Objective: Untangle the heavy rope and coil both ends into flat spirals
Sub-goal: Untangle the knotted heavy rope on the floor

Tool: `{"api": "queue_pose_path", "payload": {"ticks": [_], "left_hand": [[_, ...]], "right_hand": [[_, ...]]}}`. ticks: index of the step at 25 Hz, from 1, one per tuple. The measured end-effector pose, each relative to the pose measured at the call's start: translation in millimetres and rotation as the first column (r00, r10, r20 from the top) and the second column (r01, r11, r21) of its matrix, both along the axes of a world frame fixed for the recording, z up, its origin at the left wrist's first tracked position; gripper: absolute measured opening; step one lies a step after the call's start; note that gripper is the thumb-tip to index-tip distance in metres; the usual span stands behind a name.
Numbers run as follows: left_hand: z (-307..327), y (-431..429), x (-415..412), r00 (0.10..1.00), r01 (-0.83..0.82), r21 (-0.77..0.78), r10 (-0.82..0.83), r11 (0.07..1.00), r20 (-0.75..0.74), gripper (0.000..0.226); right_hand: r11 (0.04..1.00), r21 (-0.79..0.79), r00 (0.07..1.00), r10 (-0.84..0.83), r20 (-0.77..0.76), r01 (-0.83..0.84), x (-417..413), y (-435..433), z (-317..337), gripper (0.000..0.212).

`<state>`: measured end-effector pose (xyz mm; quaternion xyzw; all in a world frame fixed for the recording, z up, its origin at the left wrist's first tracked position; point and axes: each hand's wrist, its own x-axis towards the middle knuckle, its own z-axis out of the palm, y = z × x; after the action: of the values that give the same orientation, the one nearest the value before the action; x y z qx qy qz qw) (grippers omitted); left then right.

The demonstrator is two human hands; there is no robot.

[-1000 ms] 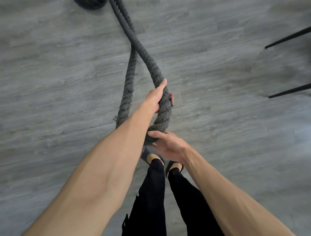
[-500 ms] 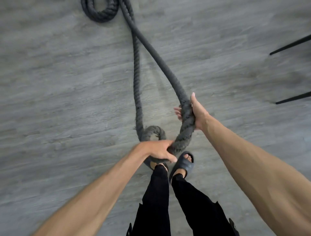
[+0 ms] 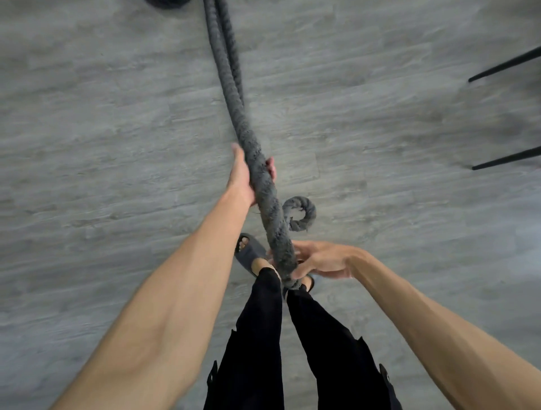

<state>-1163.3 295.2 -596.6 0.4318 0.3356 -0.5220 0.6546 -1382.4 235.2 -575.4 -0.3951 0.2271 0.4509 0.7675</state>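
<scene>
A thick dark grey rope (image 3: 225, 76) runs from the top of the head view down the middle of the floor, two strands side by side. My left hand (image 3: 244, 178) grips the raised strand from the left, fingers wrapped round it. Lower down, my right hand (image 3: 319, 260) holds the same strand above my feet, thumb and fingers curled round it. The rope's end (image 3: 301, 213) curls into a small hook on the floor to the right of the held strand. A dark edge of a rope coil (image 3: 167, 3) shows at the top.
The floor (image 3: 102, 146) is grey wood-look plank. Two thin black furniture legs (image 3: 506, 64) (image 3: 509, 158) reach in from the right edge. My feet in dark sandals (image 3: 250, 253) and black trousers stand directly under the rope.
My hands have swapped places along the rope: the left moved up to a higher grip, the right dropped to the low grip near my feet. The curled end now lies on the right.
</scene>
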Motion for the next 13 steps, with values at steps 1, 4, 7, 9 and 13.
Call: {"api": "queue_pose_path", "payload": {"ticks": [1,4,7,9,13], "left_hand": [[10.4,-0.7,-4.7,0.993,0.100,-0.010,-0.099,0.995,0.064,0.055],[23.8,-1.6,-42.2,0.816,0.502,0.028,-0.485,0.864,0.315,0.029],[34.8,-4.8,-96.0,0.317,0.884,0.149,-0.802,0.443,0.506,0.039],[44.4,-4.1,-118.8,0.074,0.954,0.215,-0.858,0.210,0.509,0.050],[53.1,-10.5,-125.1,-0.260,0.958,0.233,-0.846,-0.167,0.465,0.056]], "right_hand": [[0.999,-0.039,0.999,0.013,-0.042,-0.014,-4.5,-6.3,-1.0,0.065],[0.901,-0.325,0.929,-0.345,-0.133,0.288,4.1,-35.3,-6.1,0.026],[0.492,-0.364,0.468,-0.870,-0.158,0.791,29.5,-79.5,-17.6,0.052],[0.295,-0.379,0.229,-0.950,-0.210,0.877,21.5,-102.4,-20.4,0.065],[0.290,-0.463,0.179,-0.946,-0.270,0.838,-41.4,-93.3,-31.2,0.044]]}}
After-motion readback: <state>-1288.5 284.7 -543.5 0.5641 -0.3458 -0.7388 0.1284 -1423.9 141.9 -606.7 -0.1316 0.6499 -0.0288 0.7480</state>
